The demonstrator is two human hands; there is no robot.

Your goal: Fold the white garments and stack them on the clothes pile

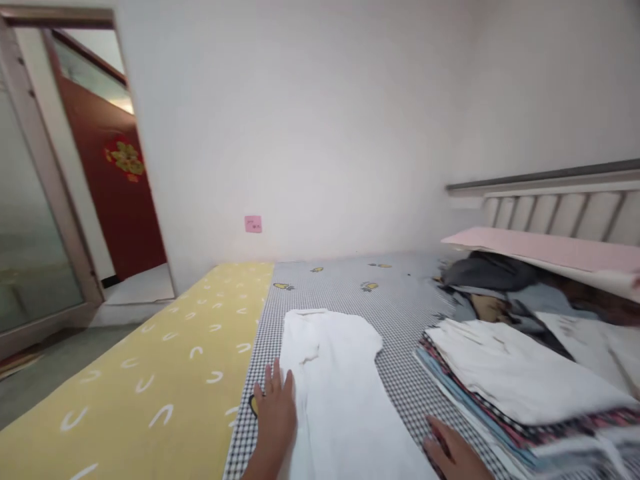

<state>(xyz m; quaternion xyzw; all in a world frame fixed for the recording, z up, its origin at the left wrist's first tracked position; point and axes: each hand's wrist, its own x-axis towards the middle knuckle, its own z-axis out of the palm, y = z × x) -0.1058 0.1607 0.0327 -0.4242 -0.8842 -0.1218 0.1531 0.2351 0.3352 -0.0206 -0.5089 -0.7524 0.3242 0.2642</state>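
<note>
A white garment [335,393] lies flat and lengthwise on a grey gingham bedsheet [350,287]. My left hand [275,413] rests on the garment's left edge, fingers spread and holding nothing. My right hand [450,450] is low at the frame's bottom edge, on the gingham between the garment and a tall stack of folded clothes [520,393]. It touches the stack's near corner or comes very close, and its fingers hold nothing. A white cloth is folded on top of that stack.
A yellow patterned blanket [140,373] lies left of the gingham. Behind the stack are a heap of dark and grey clothes [490,280], a pink board [550,250] and a padded headboard [565,213]. A pink note [253,224] marks the wall; a glass door [35,220] and red door [115,180] stand left.
</note>
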